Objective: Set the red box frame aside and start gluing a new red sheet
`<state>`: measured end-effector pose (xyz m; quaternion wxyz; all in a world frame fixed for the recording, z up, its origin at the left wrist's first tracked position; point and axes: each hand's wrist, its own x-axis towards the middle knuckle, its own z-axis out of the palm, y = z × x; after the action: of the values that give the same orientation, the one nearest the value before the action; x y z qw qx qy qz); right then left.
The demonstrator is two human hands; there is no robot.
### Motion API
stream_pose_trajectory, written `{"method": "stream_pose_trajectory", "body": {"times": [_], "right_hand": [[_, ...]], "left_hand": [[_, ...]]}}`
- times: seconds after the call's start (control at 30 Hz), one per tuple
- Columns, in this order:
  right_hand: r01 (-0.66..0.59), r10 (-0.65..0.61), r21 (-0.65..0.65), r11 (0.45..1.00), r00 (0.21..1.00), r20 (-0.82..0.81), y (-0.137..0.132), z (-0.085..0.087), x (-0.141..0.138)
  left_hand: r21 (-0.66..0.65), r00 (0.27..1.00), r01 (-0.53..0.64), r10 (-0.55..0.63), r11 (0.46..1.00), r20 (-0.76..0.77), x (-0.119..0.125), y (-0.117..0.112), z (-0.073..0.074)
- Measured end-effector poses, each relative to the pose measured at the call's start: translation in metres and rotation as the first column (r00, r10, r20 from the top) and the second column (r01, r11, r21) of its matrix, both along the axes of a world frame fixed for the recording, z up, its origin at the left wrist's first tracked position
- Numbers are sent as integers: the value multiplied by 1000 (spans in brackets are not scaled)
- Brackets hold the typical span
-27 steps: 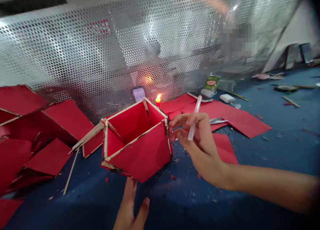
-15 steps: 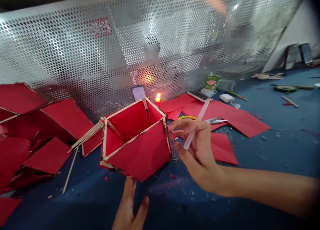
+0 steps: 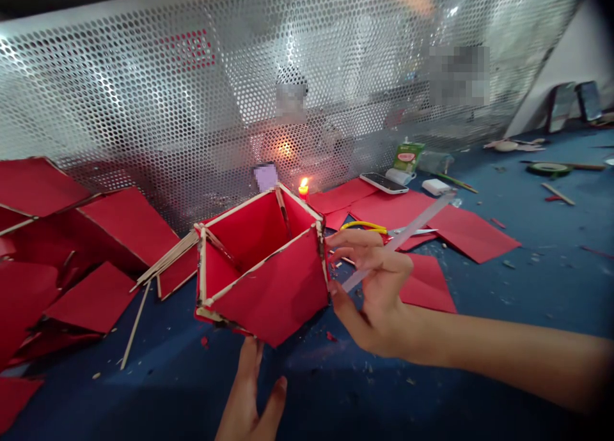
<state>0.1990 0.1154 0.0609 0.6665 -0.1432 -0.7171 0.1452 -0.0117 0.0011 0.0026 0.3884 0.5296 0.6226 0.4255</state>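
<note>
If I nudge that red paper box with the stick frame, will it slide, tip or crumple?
The red box looks light: thin paper on slim sticks, so it would probably slide easily. It sits tilted on one edge, so it may rock. The paper walls likely dent under pressure, and the left hand touches only its lower edge.

A craft workshop: red paper sheets (image 3: 432, 220) and thin wooden sticks (image 3: 165, 262) litter a blue work surface (image 3: 551, 281), with a lit candle (image 3: 303, 189), scissors (image 3: 384, 229) and a perforated metal screen (image 3: 192, 96) along its far edge.
</note>
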Motion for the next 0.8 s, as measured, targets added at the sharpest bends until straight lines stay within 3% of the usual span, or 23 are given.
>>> {"method": "stream_pose_trajectory", "body": {"times": [0.3,0.57,0.8], "right_hand": [[113,-123,135,984,990,63,14,-12,6],[209,-269,285,935,945,188,19,-5,9],[87,-116,244,966,988,105,29,-26,11]], "left_hand": [[-14,996,-82,82,996,-20,13,-3,-1],[-37,997,-81,80,996,-23,8,-4,-4],[-70,997,33,-38,997,-65,0,-1,-2]]}}
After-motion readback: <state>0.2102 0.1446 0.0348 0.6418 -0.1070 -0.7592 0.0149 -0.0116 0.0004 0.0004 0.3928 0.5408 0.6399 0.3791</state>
